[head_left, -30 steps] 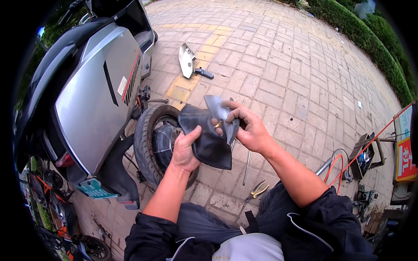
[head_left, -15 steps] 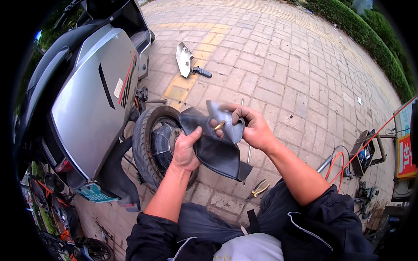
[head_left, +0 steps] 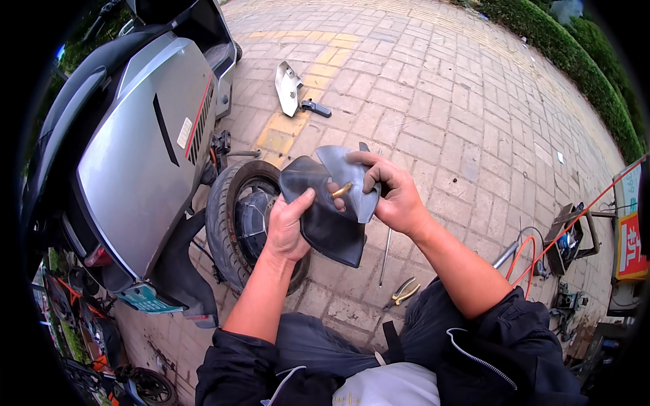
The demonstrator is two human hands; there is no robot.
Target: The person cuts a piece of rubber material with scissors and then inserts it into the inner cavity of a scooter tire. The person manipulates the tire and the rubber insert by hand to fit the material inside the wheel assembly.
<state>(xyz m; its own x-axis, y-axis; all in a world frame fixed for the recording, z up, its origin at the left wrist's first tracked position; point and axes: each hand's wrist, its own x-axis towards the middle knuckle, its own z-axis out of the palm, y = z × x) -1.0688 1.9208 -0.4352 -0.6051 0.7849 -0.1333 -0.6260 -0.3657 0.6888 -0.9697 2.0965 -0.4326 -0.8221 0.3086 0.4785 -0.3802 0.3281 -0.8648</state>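
Observation:
My left hand [head_left: 290, 227] is closed on a black rubber inner tube [head_left: 331, 237], thumb over its front, other fingertips showing beside a brass valve stem [head_left: 342, 190]. My right hand [head_left: 396, 199] grips the tube's paler, grey-looking part [head_left: 338, 162] with curled fingers, pulled up into a fold around the valve. Behind and left of my hands, a wheel [head_left: 223, 223] with a black tyre and a dark hub lies on the paving, beside a silver scooter [head_left: 132, 169].
A white panel [head_left: 286, 88] and a small black part [head_left: 315, 108] lie on the paving ahead. Pliers [head_left: 401, 294] and a metal rod [head_left: 384, 257] lie near my knees. A tool tray [head_left: 565, 240] and orange hose [head_left: 521, 254] sit right. More bikes [head_left: 145, 386] stand lower left; a hedge borders the paving.
My right fingers and the grey fold have shifted slightly, showing more of the brass stem. The dark lower part of the tube has flexed. My left hand keeps its grip.

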